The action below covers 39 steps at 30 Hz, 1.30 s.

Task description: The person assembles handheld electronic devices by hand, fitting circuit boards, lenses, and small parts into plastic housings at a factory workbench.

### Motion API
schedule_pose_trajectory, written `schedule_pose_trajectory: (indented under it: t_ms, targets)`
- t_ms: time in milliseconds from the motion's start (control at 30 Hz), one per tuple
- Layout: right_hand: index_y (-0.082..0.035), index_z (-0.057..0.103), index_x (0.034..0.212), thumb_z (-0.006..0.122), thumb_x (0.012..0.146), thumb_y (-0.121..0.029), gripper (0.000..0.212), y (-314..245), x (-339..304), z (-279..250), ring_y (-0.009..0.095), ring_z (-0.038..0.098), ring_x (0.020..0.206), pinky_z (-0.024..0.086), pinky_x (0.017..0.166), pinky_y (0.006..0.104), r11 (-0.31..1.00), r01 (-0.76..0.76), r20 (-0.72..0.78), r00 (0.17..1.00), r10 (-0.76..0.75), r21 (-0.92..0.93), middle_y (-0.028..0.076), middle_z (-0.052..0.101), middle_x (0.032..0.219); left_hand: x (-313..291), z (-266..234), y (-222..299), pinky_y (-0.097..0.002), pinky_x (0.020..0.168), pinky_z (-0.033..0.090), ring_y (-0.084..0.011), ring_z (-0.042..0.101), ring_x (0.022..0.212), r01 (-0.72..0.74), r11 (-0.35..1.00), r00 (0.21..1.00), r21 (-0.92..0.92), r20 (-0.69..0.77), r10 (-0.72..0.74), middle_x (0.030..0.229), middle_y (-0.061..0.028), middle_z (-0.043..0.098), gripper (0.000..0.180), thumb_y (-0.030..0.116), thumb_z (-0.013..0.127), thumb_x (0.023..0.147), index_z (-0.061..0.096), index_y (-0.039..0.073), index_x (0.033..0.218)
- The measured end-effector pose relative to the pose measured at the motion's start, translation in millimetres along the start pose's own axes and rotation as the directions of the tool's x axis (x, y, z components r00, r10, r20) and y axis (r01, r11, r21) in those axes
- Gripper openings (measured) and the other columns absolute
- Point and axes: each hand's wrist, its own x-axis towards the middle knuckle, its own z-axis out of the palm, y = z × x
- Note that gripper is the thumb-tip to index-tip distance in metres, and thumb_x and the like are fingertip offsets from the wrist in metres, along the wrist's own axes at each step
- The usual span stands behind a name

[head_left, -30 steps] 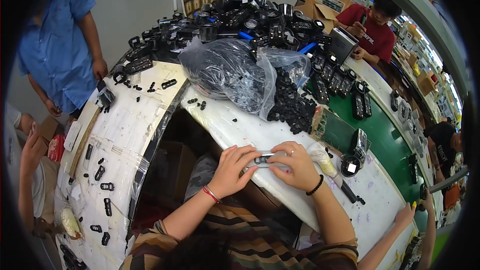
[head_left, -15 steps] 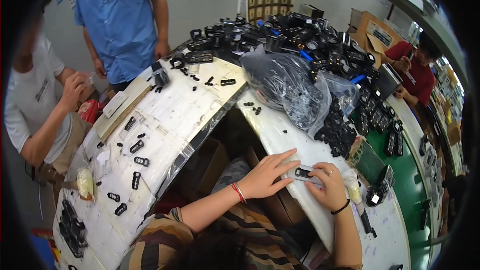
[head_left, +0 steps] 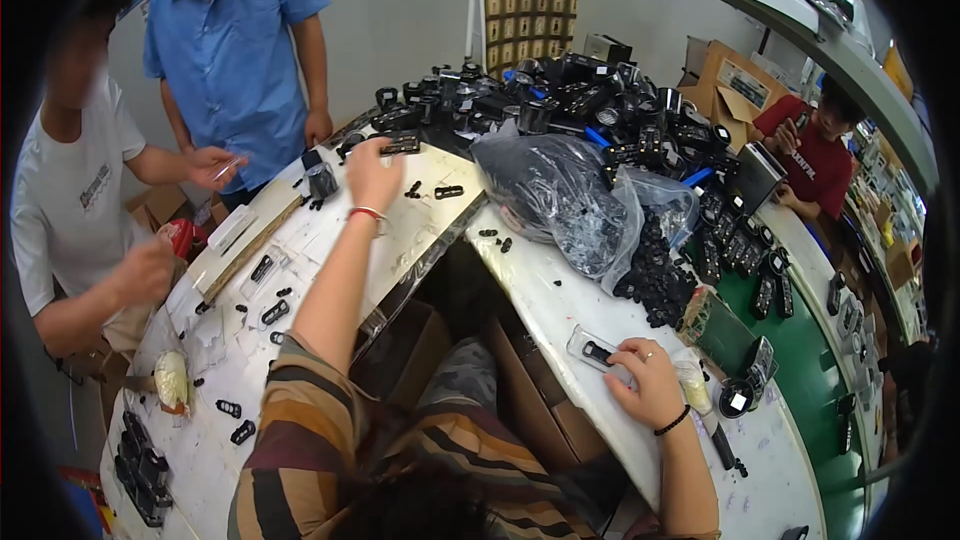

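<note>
Taking the picture's middle as the clock's centre, the hands are well apart. At between 4 and 5 o'clock the right hand (head_left: 648,385) has its thumb and fingers closed about the near end of a clear holder (head_left: 578,341) on the white bench (head_left: 560,300); a small black part (head_left: 597,353) lies on that holder. At 10 o'clock the left hand (head_left: 374,178) reaches over the other table (head_left: 345,185), fingers beside a black case (head_left: 406,141); I cannot tell whether they grip anything.

To do this well, I would have the right hand press the holder lightly and flat, its thumb clear of the part, while the left picks by fingertip (loose black bits (head_left: 413,190) lie just by its wrist, easily brushed aside).

The holder's long axis slants from 10 to 4 o'clock, free end toward 10. The part runs roughly along it; which end is its front, I cannot tell.
</note>
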Motion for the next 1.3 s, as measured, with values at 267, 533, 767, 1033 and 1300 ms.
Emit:
schedule_pose_trajectory:
  t_ms: [267,533,767,1033,1300]
  targets:
    - [-0.006,0.056,0.106,0.072,0.07,-0.024,0.044,-6,7,-7,0.031,0.056,0.09,0.044,0.077,0.0393,0.999,-0.031,-0.09,0.996,0.027,-0.036,0.013,0.059,0.102,18,-30,-101,-0.0448,0.097,0.04,-0.0338,0.046,0.12,0.309,0.761,0.9,0.57,0.083,-0.427,0.131,-0.017,0.047,0.071,0.048,0.07,0.074,0.046,0.011,0.129]
    - [-0.002,0.055,0.108,0.072,0.07,-0.02,0.045,-4,10,-5,0.033,0.057,0.091,0.044,0.079,0.0392,0.999,0.012,-0.144,0.989,-0.017,-0.039,0.015,0.06,0.104,49,-56,-140,-0.0316,0.078,0.047,-0.022,0.062,0.084,0.474,0.864,0.871,-0.17,-0.055,-0.489,0.091,-0.0146,0.066,0.057,0.045,0.071,0.069,0.062,-0.001,0.102]
    - [-0.001,0.054,0.109,0.072,0.072,-0.016,0.044,-6,4,-9,0.033,0.057,0.093,0.044,0.082,0.0383,0.999,-0.003,-0.238,0.971,0.011,0.034,0.017,0.06,0.106,66,-102,-47,-0.0305,0.073,0.045,-0.0121,0.059,0.081,0.605,0.221,0.766,-0.765,0.485,-0.422,0.087,0.001,0.065,0.021,0.036,0.06,0.081,0.063,0.016,0.088]
    - [-0.001,0.044,0.133,0.057,0.086,-0.015,0.051,-26,17,-30,0.026,0.048,0.117,0.038,0.097,0.0352,0.842,-0.044,-0.192,0.966,0.173,0.538,0.016,0.05,0.128,8,-92,131,-0.0317,0.089,0.045,-0.02,0.059,0.097,0.535,0.429,0.496,-0.728,0.681,0.538,0.098,-0.0087,0.06,0.049,0.031,0.064,0.07,0.052,0.003,0.108]
    - [-0.004,0.055,0.122,0.077,0.074,-0.027,0.058,-37,22,-40,0.029,0.058,0.093,0.047,0.081,0.0341,0.947,-0.017,-0.192,0.978,0.083,0.32,0.015,0.058,0.106,-70,-75,228,-0.0318,0.095,0.041,-0.0202,0.053,0.109,0.554,0.315,0.08,-0.77,0.427,0.901,0.111,-0.011,0.056,0.054,0.008,0.067,0.06,0.047,0.002,0.111]
